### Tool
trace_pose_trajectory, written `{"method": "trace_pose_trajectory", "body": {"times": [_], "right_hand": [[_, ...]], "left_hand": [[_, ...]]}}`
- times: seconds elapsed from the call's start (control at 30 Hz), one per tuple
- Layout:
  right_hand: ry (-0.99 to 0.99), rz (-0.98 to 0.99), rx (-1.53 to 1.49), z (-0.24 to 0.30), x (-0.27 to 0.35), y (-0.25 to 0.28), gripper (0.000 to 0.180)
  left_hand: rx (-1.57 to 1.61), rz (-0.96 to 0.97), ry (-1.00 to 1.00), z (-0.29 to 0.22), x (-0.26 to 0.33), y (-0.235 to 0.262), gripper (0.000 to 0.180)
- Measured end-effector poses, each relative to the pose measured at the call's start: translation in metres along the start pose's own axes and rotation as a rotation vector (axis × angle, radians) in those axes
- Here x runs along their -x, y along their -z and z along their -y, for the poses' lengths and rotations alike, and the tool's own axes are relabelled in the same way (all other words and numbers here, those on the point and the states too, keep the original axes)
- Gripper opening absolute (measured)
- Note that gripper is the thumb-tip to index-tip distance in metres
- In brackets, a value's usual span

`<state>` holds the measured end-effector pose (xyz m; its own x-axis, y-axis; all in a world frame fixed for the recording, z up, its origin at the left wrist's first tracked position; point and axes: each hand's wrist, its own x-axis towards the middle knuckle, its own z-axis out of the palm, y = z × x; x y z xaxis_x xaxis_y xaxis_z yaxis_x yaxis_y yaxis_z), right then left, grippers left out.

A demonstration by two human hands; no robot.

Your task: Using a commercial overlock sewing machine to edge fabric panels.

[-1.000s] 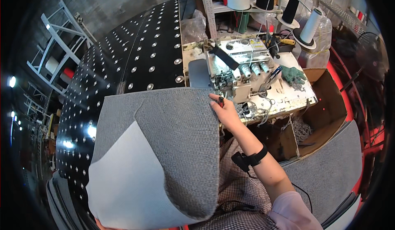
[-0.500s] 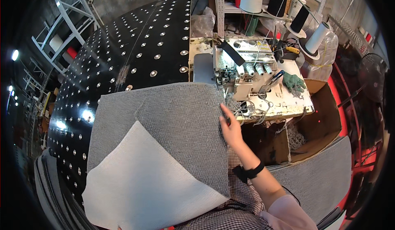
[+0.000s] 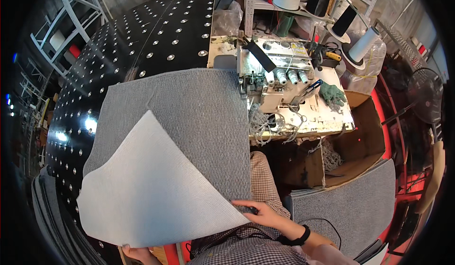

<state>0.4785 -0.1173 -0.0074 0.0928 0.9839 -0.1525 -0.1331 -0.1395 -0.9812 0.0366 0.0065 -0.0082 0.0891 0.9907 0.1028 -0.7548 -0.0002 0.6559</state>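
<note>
A grey textured floor mat (image 3: 204, 108) lies over the black table and my lap, its near part folded back so the pale backing (image 3: 147, 184) faces up. At the lower edge, my left hand (image 3: 136, 254) is closed on the near rim of the mat, partly hidden beneath it. Beside the folded corner at the right, my right hand (image 3: 265, 215) has its fingers stretched out and touching the mat. The far right edge of the mat runs alongside an overlock sewing machine (image 3: 277, 68).
Left of me hangs a stack of grey mats (image 3: 50, 217); more mats (image 3: 350, 198) lie at the right. A cardboard box (image 3: 365, 132) with thread scraps stands beside the machine. A green glove (image 3: 332, 96) and thread cones (image 3: 365, 44) are around it. Studs dot the black table (image 3: 156, 42).
The mat has slid forward along the machine. My right hand has come back from its right edge near the machine to the folded corner. More of my left hand shows.
</note>
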Motion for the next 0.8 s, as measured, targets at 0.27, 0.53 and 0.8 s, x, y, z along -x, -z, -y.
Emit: {"method": "trace_pose_trajectory", "body": {"times": [0.27, 0.53, 0.8], "right_hand": [[-0.329, 0.419, -0.280, -0.013, 0.030, 0.005, 0.026], [-0.340, 0.345, -0.185, -0.024, 0.045, -0.014, 0.034], [-0.207, 0.167, 0.020, -0.028, 0.047, -0.027, 0.047]], "left_hand": [[0.066, -0.487, -0.035, 0.026, -0.048, -0.061, 0.071], [-0.206, -0.487, -0.161, 0.067, -0.085, -0.133, 0.079], [-0.131, -0.248, -0.032, 0.074, -0.127, -0.098, 0.071]]}}
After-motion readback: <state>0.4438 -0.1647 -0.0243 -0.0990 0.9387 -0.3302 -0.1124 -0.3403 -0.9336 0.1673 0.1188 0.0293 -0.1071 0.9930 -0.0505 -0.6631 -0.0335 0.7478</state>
